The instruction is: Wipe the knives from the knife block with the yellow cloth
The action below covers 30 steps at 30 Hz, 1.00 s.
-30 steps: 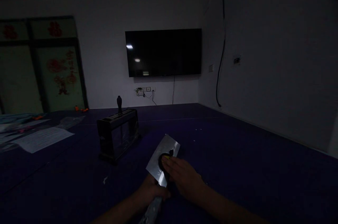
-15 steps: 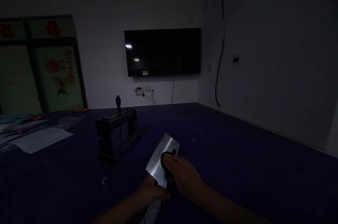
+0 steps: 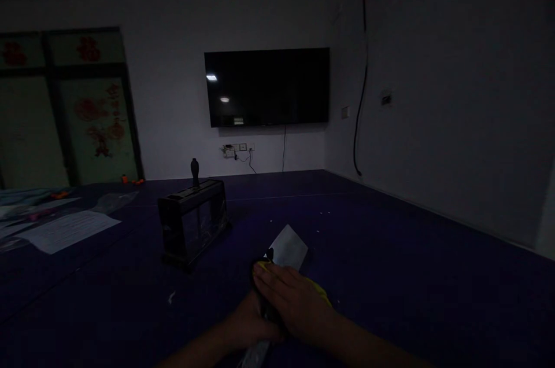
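Observation:
Low in the middle, my left hand is closed around the lower end of a cleaver, whose broad shiny blade points up and away from me. A pale, speckled length of its handle shows below that hand. My right hand presses a yellow cloth with a dark edge against the lower blade, fingers laid together over it. Most of the cloth and the blade's base are hidden beneath this hand. Left of the hands stands a black knife block with clear sides and one dark-handled tool upright in it.
A dark blue surface spreads around the hands, with small white scraps on it. Paper sheets and clear plastic lie at the left. Beyond are a wall-mounted television, sockets and a hanging black cable.
My right hand and the cloth have slid down the blade toward my left hand, uncovering its upper end. The blade has shifted slightly right. The knife block has stayed put.

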Each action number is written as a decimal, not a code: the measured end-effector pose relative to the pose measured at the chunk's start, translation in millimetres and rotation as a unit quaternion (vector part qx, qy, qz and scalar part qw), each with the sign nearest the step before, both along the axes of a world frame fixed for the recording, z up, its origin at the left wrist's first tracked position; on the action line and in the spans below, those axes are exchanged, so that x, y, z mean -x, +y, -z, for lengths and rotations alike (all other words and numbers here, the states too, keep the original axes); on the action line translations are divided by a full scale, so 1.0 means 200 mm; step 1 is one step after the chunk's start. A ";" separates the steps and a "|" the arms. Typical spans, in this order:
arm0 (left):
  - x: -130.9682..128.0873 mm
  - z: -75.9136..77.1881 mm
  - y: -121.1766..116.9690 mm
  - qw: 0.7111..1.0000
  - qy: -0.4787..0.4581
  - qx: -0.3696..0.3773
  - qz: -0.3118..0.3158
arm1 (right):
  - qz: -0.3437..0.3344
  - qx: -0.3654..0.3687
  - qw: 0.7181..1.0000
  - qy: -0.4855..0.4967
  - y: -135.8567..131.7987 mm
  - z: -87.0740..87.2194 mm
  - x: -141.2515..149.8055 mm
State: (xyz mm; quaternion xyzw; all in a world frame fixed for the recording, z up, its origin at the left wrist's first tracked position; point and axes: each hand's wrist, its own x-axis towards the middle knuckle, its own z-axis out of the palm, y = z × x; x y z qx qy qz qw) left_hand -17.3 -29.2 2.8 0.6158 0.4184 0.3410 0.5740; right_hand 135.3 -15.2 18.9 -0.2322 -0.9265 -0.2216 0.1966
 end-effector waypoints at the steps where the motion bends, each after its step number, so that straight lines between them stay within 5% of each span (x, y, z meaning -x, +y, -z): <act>1: 0.00 0.00 0.00 1.000 0.002 0.003 -0.001 | 0.000 -0.005 1.000 0.000 0.00 0.00 0.00; 8: 0.03 -0.03 0.02 0.998 -0.055 -0.019 -0.018 | 0.081 -0.020 0.994 0.067 0.07 0.05 -0.04; 12: 0.04 -0.04 0.03 0.997 -0.054 0.043 -0.034 | 0.143 -0.002 0.984 0.110 0.12 0.07 -0.06; 18: 0.04 -0.04 0.02 0.995 -0.043 0.057 -0.062 | 0.144 -0.023 0.980 0.133 0.13 0.09 -0.08; 30: 0.05 0.01 0.03 1.000 -0.002 0.025 -0.018 | 0.111 -0.023 0.986 0.124 0.13 0.10 -0.07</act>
